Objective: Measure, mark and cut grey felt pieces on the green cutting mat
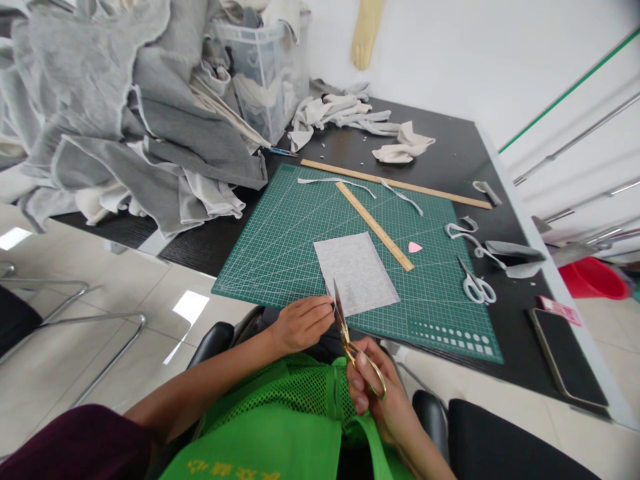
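My right hand (373,380) is wrapped around the gold handles of a pair of scissors (345,330). Their blades point up and away from me, over the near left corner of a light grey square of fabric (355,270). My left hand (305,323) is closed, with its fingertips pinched together beside the blades at that corner. What sits between those fingertips is too small to make out. The fabric lies flat on a green cutting mat (280,233). Close to its right edge is a short wooden ruler (375,227), with a pink triangular piece (415,247) farther right.
A long wooden ruler (400,183) crosses the mat's far edge. White-handled scissors (479,288), fabric strips (403,198) and a phone (567,357) lie to the right. Grey cloth (195,133) is heaped at the left, beside a clear plastic bin (267,80).
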{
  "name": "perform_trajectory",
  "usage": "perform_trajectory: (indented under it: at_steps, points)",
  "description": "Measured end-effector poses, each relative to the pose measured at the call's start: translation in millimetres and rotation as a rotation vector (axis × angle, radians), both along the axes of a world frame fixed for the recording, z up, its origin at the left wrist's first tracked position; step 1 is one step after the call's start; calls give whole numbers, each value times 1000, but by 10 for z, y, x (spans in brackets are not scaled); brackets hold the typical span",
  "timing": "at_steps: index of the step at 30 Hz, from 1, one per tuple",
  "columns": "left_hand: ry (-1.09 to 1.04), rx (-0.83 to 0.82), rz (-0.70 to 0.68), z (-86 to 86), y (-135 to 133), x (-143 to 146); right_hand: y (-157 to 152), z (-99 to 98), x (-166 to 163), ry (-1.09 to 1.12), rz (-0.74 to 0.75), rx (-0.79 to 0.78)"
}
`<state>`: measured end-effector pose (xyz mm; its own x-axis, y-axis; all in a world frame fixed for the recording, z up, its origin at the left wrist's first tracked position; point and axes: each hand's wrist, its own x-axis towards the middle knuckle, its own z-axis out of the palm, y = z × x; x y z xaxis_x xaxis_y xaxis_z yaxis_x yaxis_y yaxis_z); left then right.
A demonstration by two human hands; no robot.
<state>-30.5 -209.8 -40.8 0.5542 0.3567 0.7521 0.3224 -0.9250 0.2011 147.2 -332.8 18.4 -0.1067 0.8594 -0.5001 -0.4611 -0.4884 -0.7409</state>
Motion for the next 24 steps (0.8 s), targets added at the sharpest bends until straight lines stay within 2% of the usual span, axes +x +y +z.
perform_trajectory:
  at_steps: [19, 22, 24]
  points:
    - [-37, -4, 9, -5, -12, 30, -15, -45, 85, 10, 46, 23]
    - [-79, -68, 40, 21, -22, 37, -16, -54, 84, 12, 47, 28]
    - [-115, -174, 78, 88, -9, 43, -18, -62, 79, 7, 40, 32]
